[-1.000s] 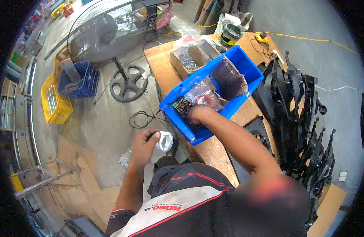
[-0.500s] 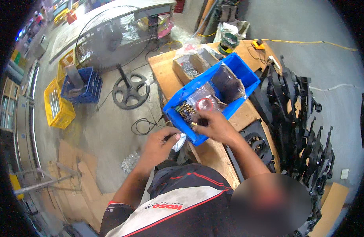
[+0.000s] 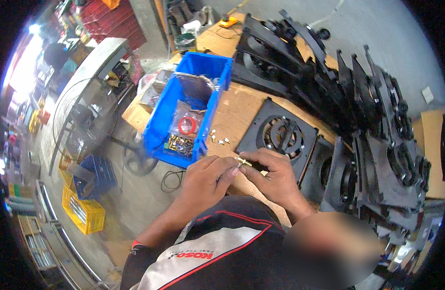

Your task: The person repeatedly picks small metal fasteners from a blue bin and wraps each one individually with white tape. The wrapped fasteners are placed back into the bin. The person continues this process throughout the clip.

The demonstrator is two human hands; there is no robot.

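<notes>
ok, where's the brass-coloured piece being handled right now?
Head view, slightly right of and below centre: the brass-coloured piece is at the meeting fingertips of the left hand and right hand, right of the blue bin's near end.

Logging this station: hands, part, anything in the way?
Right hand pinches a small brass-coloured part, left hand up against it. Blue bin just beyond, loose pieces beside it. Nothing visibly blocking.

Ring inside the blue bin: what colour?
Red ring, shown best in the head view.
</notes>
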